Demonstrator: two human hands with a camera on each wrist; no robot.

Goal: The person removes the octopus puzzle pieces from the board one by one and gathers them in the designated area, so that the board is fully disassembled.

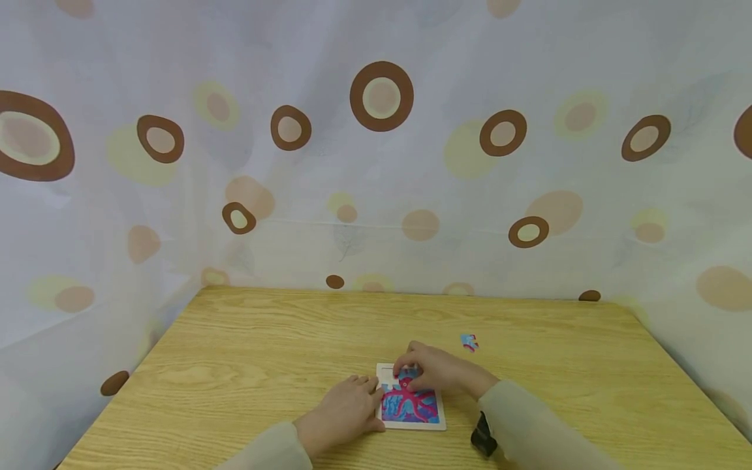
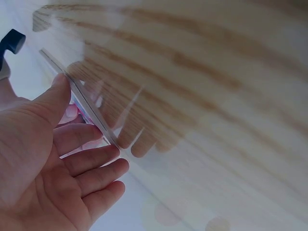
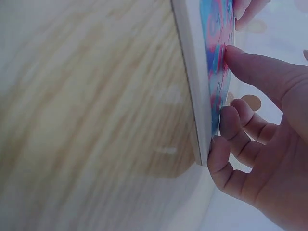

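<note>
A small white-framed jigsaw puzzle (image 1: 410, 425) with a red octopus on blue lies flat on the table. Its upper left corner is a bare pale gap. My left hand (image 1: 348, 410) rests along the left side, fingers fairly straight; in the left wrist view the thumb (image 2: 60, 86) touches the frame's edge (image 2: 91, 108). My right hand (image 1: 437, 369) reaches over the top right part, its curled fingers and thumb around a puzzle piece (image 1: 406, 380) at the octopus's head. In the right wrist view, its thumb (image 3: 240, 60) and fingertips meet the picture surface (image 3: 215, 62).
A loose puzzle piece (image 1: 469, 343), blue and red, lies on the wooden table (image 1: 264, 352) beyond the right hand. A black device (image 1: 484, 437) hangs at the right wrist. Dotted white sheeting (image 1: 376, 176) rises behind the table and along both sides.
</note>
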